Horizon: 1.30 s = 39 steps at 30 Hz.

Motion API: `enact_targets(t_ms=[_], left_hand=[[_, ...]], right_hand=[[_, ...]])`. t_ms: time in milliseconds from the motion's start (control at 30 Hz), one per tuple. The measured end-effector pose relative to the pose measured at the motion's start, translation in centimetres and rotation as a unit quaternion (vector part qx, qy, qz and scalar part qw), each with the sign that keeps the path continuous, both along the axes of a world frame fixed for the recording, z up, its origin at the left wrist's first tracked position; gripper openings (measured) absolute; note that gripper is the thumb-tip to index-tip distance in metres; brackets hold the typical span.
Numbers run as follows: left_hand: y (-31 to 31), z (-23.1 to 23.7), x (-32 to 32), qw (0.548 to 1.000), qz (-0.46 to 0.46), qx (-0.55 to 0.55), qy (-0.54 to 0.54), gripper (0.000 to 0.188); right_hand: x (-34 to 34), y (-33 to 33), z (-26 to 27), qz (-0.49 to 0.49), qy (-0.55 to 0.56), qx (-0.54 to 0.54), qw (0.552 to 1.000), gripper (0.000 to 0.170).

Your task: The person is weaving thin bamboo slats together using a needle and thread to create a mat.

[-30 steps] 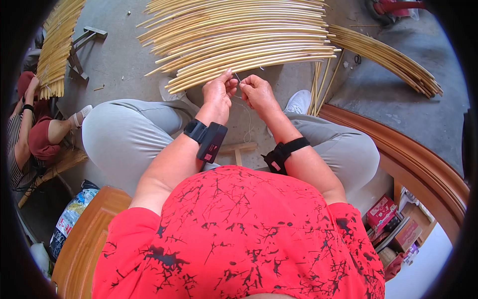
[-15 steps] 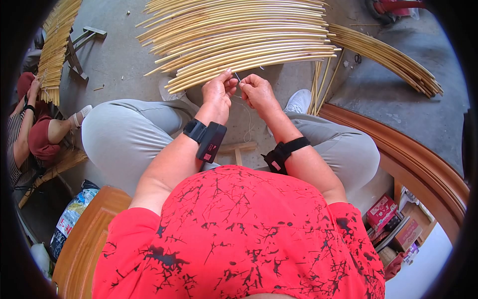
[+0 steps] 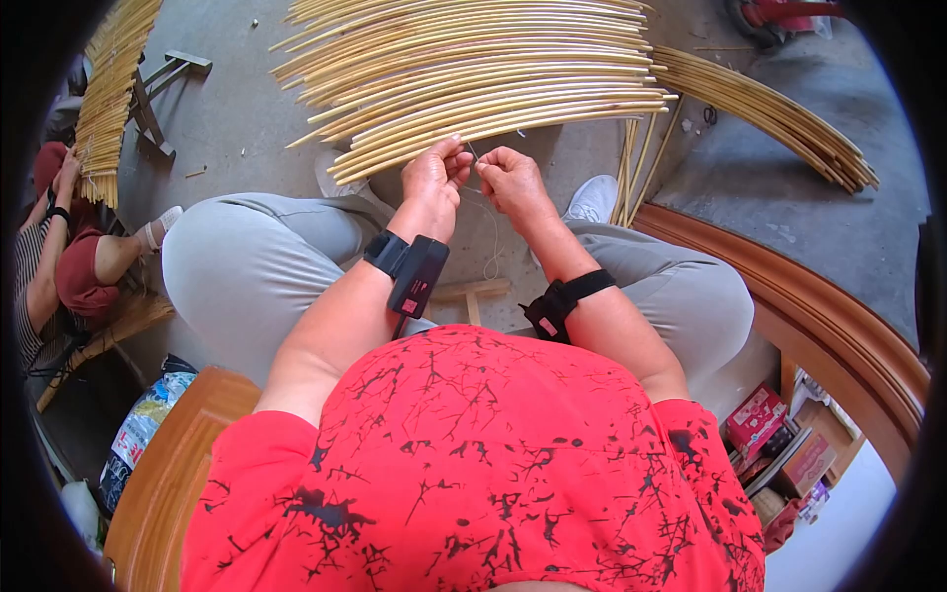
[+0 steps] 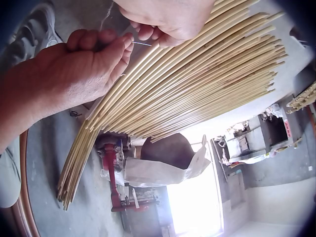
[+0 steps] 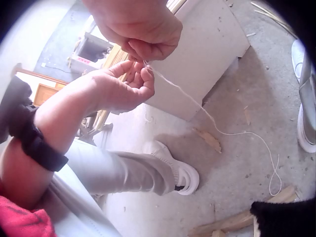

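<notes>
Both hands work close together in front of the near edge of a layer of long, pale yellow, peeled-looking sticks (image 3: 493, 79). My right hand (image 3: 513, 185) pinches a thin metal needle (image 4: 141, 44) between thumb and fingers. The needle's other end reaches the curled fingertips of my left hand (image 3: 430, 185); whether those fingers grip it, I cannot tell. A white thread (image 5: 212, 118) runs from the fingertips and hangs down to the floor in the right wrist view, ending in a loose loop. In the head view my left fingertips overlap the nearest stick.
A bundle of sticks (image 3: 769, 113) juts out to the right. At the far left another person's arm (image 3: 49, 252) is beside a second layer of sticks (image 3: 113, 109). A brown wooden rail (image 3: 809, 296) curves along the right. Wood pieces (image 3: 472, 293) lie on the floor between the knees.
Both hands stay nearly in place, fingertips together at the needle. The needle's angle and shine differ slightly. At far left, the other person's hand has shifted slightly.
</notes>
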<state>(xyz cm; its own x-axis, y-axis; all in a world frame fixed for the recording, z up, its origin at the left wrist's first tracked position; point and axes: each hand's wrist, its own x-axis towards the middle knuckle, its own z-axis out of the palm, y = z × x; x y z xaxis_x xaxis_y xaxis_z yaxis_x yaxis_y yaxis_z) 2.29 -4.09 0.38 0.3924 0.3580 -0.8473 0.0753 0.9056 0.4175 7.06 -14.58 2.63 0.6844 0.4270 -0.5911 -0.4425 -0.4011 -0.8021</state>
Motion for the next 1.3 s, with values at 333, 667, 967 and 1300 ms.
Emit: enact_targets(t_ms=[333,667,967,1300], left_hand=[[0.08,-0.34,-0.15,1.000,-0.004,-0.006,-0.008,0.006],[0.01,0.17,-0.17,0.999,-0.031,-0.028,0.012,0.013],[-0.16,-0.38,-0.13,1.000,-0.016,-0.008,0.002,0.011],[-0.21,-0.20,-0.13,1.000,-0.011,-0.001,-0.013,0.011]], right_hand=[[0.00,0.22,-0.49,-0.005,-0.019,-0.001,1.000,0.009],[0.09,0.15,-0.47,0.008,0.008,0.008,1.000,0.007],[0.03,0.05,-0.53,0.001,0.003,0.004,1.000,0.006],[-0.13,0.25,-0.96,-0.021,0.004,0.003,1.000,0.007]])
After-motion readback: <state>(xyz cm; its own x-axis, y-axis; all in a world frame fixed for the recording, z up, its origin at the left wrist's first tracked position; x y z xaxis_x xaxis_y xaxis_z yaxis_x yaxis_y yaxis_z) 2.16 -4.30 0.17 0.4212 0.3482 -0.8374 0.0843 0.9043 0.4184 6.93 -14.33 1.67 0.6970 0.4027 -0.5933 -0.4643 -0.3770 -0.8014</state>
